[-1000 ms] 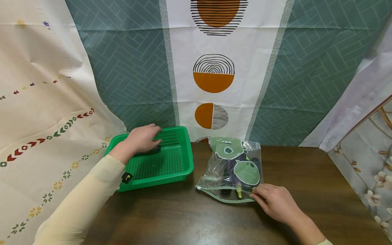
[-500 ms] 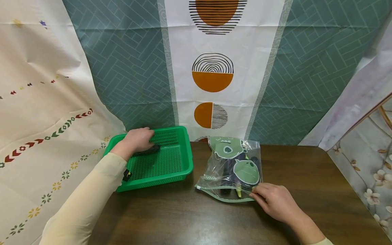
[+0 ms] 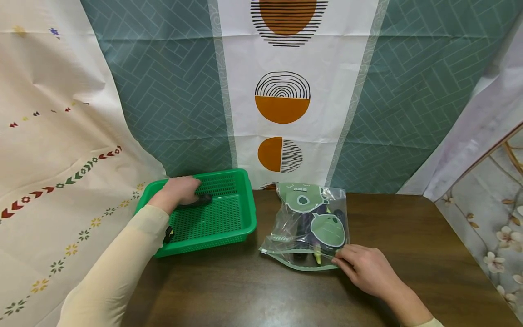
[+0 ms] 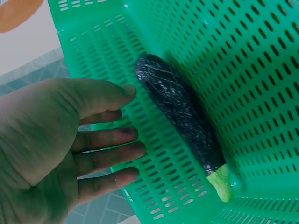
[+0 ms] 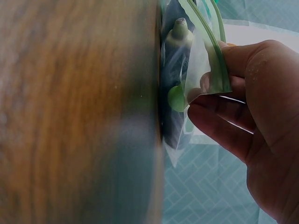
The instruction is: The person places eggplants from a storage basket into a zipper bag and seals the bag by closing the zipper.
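My left hand (image 3: 180, 190) is down inside the green plastic basket (image 3: 245, 200), its fingers extended in the left wrist view. Beside those fingertips lies a dark eggplant (image 4: 182, 112) with a pale green stem end, untouched on the basket floor. In the head view the hand covers part of it. To the right, my right hand (image 3: 365, 269) pinches the mouth corner of a clear zip bag (image 3: 282, 227) between thumb and fingers. Several eggplants (image 5: 178, 60) show through the plastic of the bag, which lies flat on the table with its green-edged mouth toward me.
A brown wooden table (image 3: 261, 295) carries the basket at left and the bag at centre right. Patterned cloth (image 3: 196, 113) hangs right behind both. A cream cloth (image 3: 61, 181) hangs along the left side, and a floral one (image 3: 498, 236) on the right.
My left hand has moved left and lower into the basket, toward the eggplant. My right hand keeps pinching the bag corner in place.
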`<state>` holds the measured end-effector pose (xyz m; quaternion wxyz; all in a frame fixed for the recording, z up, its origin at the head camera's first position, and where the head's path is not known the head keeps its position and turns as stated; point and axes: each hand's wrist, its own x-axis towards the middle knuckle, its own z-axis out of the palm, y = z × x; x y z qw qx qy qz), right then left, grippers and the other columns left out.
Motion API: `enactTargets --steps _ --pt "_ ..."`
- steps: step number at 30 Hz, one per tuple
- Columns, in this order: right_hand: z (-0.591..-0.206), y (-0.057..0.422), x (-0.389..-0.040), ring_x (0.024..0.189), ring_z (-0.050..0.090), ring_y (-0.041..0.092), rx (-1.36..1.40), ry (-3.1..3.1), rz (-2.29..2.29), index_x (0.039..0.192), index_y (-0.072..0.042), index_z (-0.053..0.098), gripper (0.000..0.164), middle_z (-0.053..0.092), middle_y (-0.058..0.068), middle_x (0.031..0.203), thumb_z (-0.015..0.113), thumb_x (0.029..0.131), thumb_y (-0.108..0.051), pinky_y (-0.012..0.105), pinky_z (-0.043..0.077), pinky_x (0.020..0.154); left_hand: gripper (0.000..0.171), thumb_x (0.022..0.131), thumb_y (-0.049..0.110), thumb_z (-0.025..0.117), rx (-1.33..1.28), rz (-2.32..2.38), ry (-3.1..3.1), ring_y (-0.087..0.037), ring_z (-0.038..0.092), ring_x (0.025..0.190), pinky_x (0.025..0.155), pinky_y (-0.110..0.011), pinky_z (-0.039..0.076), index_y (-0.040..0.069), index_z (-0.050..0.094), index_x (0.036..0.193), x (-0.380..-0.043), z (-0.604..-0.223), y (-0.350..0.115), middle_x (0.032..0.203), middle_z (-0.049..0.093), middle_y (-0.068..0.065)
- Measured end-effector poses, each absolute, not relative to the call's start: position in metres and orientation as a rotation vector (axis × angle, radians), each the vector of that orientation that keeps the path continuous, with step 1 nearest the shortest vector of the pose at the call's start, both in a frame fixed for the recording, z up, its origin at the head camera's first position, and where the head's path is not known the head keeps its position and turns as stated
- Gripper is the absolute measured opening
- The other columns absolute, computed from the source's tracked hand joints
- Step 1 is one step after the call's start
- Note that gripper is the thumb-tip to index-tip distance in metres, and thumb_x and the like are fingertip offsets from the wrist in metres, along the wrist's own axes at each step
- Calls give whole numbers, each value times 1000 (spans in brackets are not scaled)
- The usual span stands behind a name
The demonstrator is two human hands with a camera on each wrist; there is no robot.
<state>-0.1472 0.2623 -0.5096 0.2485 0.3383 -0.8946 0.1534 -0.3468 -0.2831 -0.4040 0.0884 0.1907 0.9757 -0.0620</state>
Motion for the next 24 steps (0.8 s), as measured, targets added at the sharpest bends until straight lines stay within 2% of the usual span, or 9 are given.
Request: enactTargets --steps 4,7,10,13,18,21,24 --pt "-510 263 -147 71 58 -5 914 -2446 423 91 -28 75 23 67 -21 84 96 85 -19 23 51 57 15 108 23 72 524 -178 2873 -28 63 87 81 -53 56 8 70 110 -348 -409 -288 100 69 -10" --pt "-510 263 -147 71 58 -5 916 -2443 422 91 -27 75 23 67 -21 84 96 85 -19 23 51 58 17 106 19 73 490 -175 2854 -32 67 94 83 -55 58 6 71 117 -350 -414 -292 109 72 -14" --pt "-510 263 -147 71 59 -5 919 -2437 422 91 -27 75 24 68 -21 84 96 85 -18 23 51 58 15 106 17 72 454 -146 2834 -34 68 96 83 -56 57 6 71 116 -350 -418 -295 113 72 -16" --pt "-509 262 -147 71 58 -5 919 -2436 419 91 -27 75 24 68 -21 84 96 85 -19 22 51 58 18 104 14 71 448 -135 2824 -39 70 101 89 -63 58 4 71 119 -349 -421 -297 117 73 -19" --pt "-510 262 -147 71 58 -5 914 -2446 416 91 -27 75 23 68 -20 84 96 85 -19 22 51 58 43 102 10 70 435 -143 2809 -53 66 125 105 -78 49 -4 65 143 -348 -424 -299 140 67 -30" --pt "-510 262 -147 72 58 -5 915 -2446 410 91 -27 75 23 68 -20 84 96 85 -19 22 51 58 50 103 9 69 413 -140 2794 -54 63 131 107 -75 49 -6 60 150 -349 -426 -299 147 63 -32" --pt "-510 262 -147 72 58 -4 916 -2448 411 91 -27 75 23 68 -20 84 96 85 -19 22 51 58 45 103 8 70 411 -150 2791 -48 67 121 98 -64 57 -4 63 146 -350 -429 -299 141 66 -30"
